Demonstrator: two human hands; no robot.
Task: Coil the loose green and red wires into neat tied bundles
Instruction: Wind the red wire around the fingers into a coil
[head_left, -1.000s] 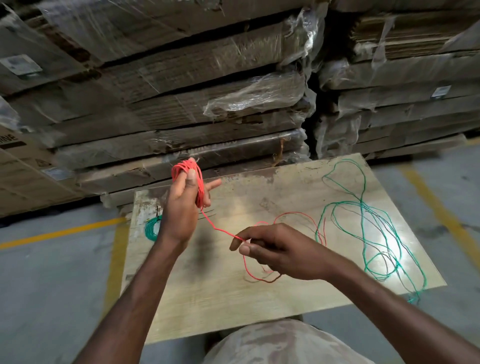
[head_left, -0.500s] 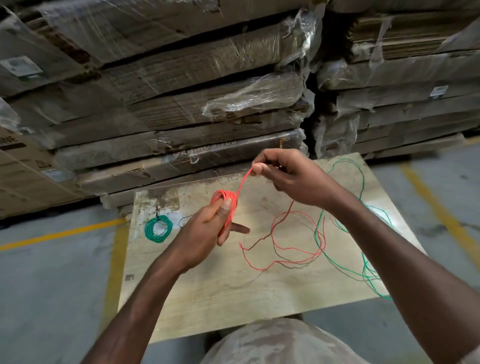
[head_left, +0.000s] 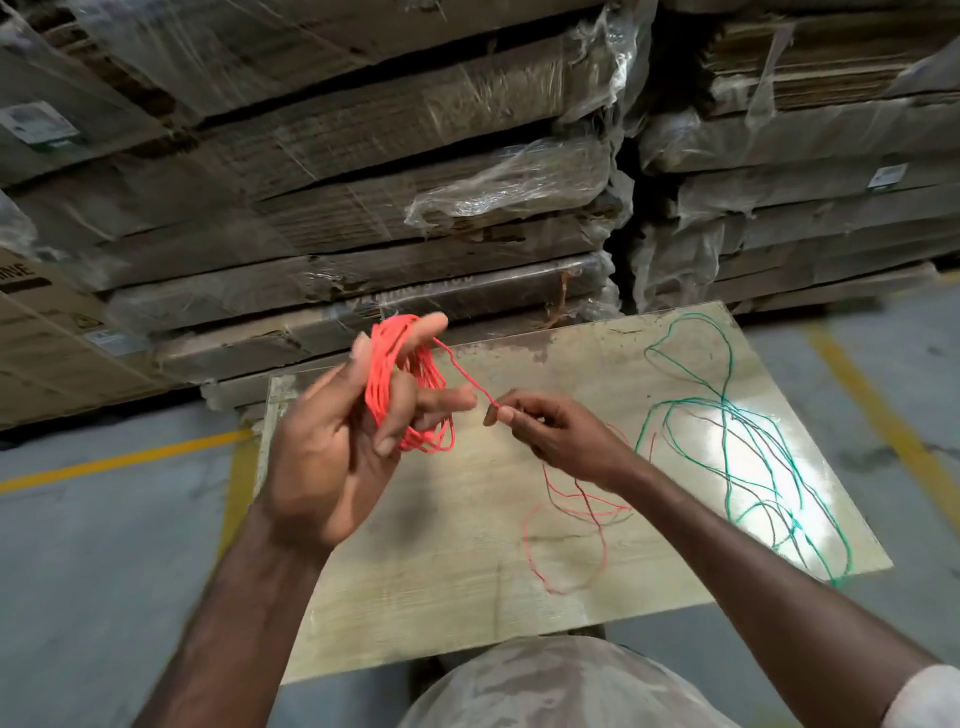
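Left hand (head_left: 332, 441) is raised over the left part of the counter (head_left: 467, 582), fingers spread, with the red coil (head_left: 410, 387) looped round them; many turns are on it, so the red bundle looks mostly wound but is not tied. A short taut run of red wire goes from the coil to the right hand (head_left: 550, 431), which pinches it between thumb and fingertips just beside the left hand's fingers. Below and right of that hand the loose red tail (head_left: 571, 535) lies on the counter in a few slack loops: my read is a handful more turns, then a tie-off. Further right the loose green wire (head_left: 737, 447) sprawls in big overlapping loops across the right side of the counter, not in either hand, with one end reaching the near right edge; this one is not coiled yet, so I'd put the job at under half done from what shows here. Around: stacked flat cartons in plastic wrap (head_left: 415, 197) stand right behind the counter, grey floor with yellow line (head_left: 119, 460) to the left. Main snag risk: the red tail's loops cross each other and lie near the green tangle, so pulling could drag or knot them.
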